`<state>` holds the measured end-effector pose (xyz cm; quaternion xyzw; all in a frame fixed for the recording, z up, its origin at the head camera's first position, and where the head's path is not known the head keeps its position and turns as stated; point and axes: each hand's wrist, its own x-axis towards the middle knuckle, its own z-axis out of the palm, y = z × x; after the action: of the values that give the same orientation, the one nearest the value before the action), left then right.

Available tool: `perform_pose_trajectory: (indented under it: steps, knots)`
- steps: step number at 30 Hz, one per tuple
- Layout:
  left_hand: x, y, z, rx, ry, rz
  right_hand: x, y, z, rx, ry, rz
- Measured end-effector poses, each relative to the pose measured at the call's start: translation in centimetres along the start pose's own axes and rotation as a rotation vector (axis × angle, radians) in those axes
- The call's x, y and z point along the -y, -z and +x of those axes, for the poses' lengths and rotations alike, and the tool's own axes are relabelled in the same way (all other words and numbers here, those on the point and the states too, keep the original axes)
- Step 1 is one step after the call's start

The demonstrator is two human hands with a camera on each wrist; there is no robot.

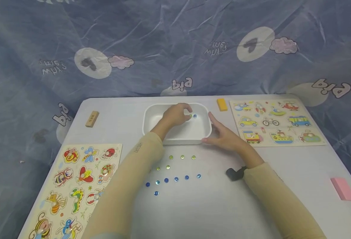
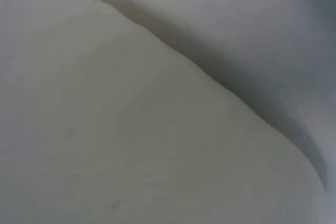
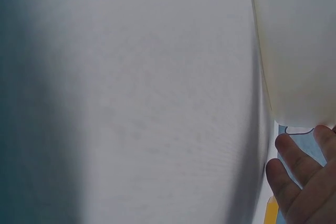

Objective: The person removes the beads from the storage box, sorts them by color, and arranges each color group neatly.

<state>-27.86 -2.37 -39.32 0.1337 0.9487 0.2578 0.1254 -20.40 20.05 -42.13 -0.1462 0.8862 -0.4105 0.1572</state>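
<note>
A white rectangular tray [image 1: 176,141] stands near the far edge of the table. My left hand [image 1: 175,116] reaches into it, thumb and forefinger spread apart. A small green glass bead [image 1: 190,116] shows right at the thumb tip, with a blue glass bead [image 1: 195,116] just beside it. My right hand [image 1: 225,135] rests against the tray's right end, thumb at the near corner and straight fingers along the side. In the right wrist view, extended fingers [image 3: 296,161] lie at the tray's wall [image 3: 299,51]. The left wrist view shows mostly pale sleeve.
Several green beads [image 1: 182,157] and blue beads [image 1: 176,179] lie in rows before the tray. An insect puzzle board [image 1: 118,149] is at left, a vehicle puzzle board [image 1: 265,132] at right. Wooden [image 1: 92,119], yellow [image 1: 221,105] and pink blocks [image 1: 343,189] lie around.
</note>
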Motion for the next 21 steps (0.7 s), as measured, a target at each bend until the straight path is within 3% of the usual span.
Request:
perform_pose_trajectory:
  steps: [7, 13, 21]
  knots:
    - [-0.7, -1.4, 1.7, 0.031, 0.034, 0.015, -0.3, 0.1, 0.1, 0.003, 0.030, 0.003]
    - [-1.3, -2.1, 2.1, 0.035, 0.051, 0.035, -0.4, 0.0, 0.2, 0.001, 0.043, 0.003]
    - [-2.2, -2.6, 2.4, 0.068, 0.034, 0.141, -0.5, 0.1, 0.2, -0.008, 0.040, 0.007]
